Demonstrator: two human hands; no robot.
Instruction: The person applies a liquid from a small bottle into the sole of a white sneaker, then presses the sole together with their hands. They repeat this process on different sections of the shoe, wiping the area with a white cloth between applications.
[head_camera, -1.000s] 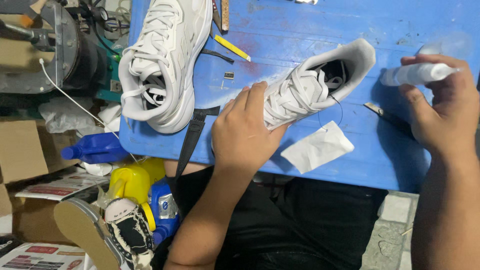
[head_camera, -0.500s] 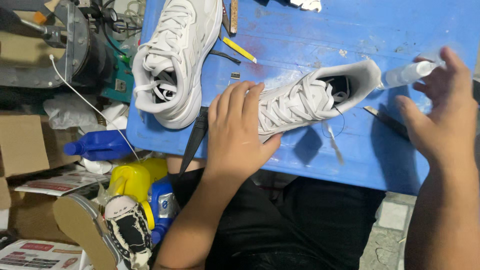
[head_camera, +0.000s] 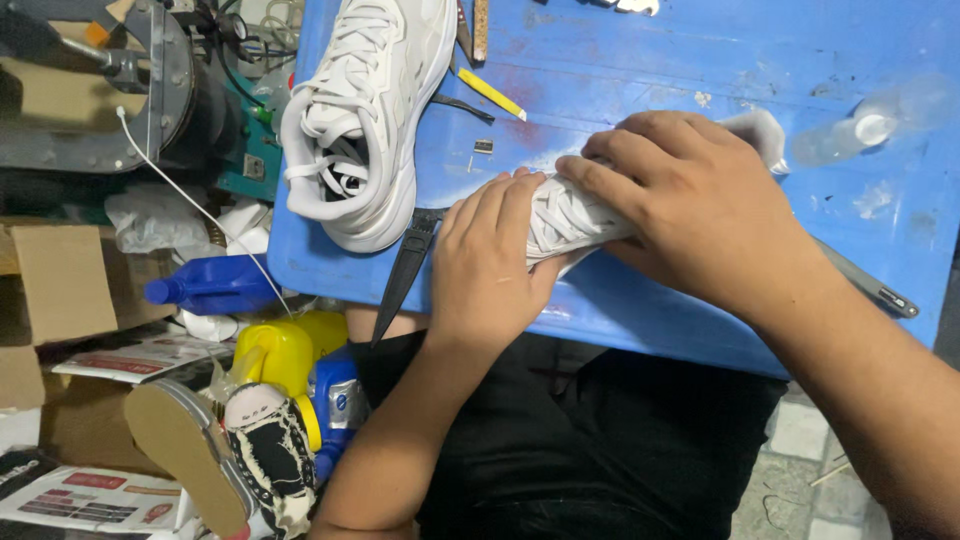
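A white sneaker (head_camera: 565, 215) lies on its side across the blue table (head_camera: 650, 60). My left hand (head_camera: 490, 265) grips its toe end near the table's front edge. My right hand (head_camera: 690, 200) lies over its laces and middle, pressing down; the heel (head_camera: 760, 130) shows beyond my fingers. A second white sneaker (head_camera: 365, 110) rests upright at the table's left edge, toe hanging over. A small clear bottle (head_camera: 860, 130) lies on the table to the right, apart from both hands.
A yellow strip (head_camera: 492, 95) and thin dark tools lie between the shoes. A black blade-like tool (head_camera: 405, 275) overhangs the front edge; a metal tool (head_camera: 865, 285) lies right. Left of the table: a machine (head_camera: 130, 90), blue (head_camera: 215, 285) and yellow (head_camera: 280, 355) jugs, a worn shoe (head_camera: 215, 450), boxes.
My right hand has let go of the small bottle, which now lies on the table, and has come down onto the sneaker. The loose white paper is no longer in sight.
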